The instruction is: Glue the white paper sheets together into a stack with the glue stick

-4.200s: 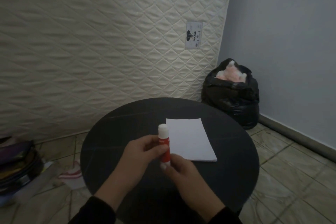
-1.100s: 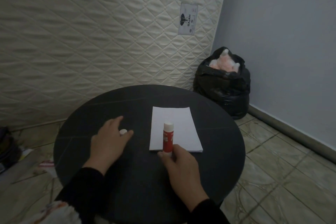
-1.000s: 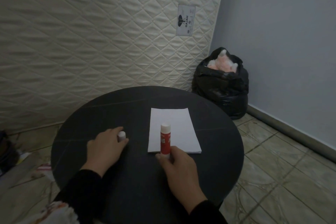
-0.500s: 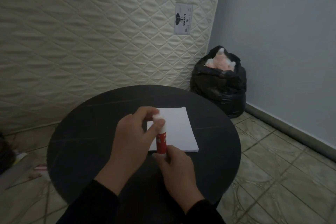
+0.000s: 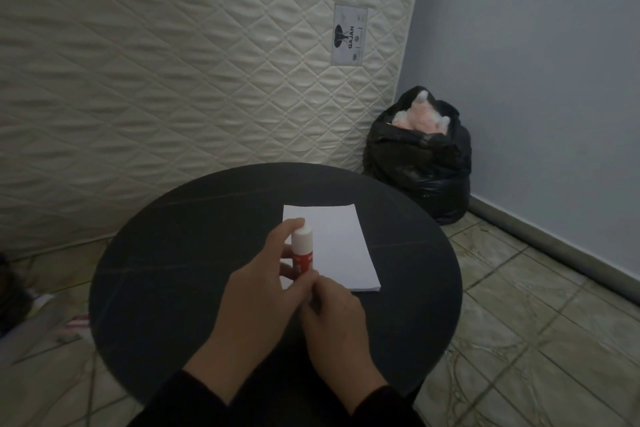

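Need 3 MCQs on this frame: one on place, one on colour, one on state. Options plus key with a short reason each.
1. Where does the paper stack lie?
A. on the round table, right of centre
B. on the floor tiles
C. inside the black bag

2. What colour is the glue stick body below its cap?
A. blue
B. red
C. green

3. What state is the glue stick in?
A. lying flat on the table
B. uncapped and pressed on the paper
C. upright, white cap on, held by both hands

Key: 1 A, the sheets rest on the dark tabletop. 2 B, a red band shows under the white cap. 3 C, the left hand fingers reach the cap while the right hand grips the base.
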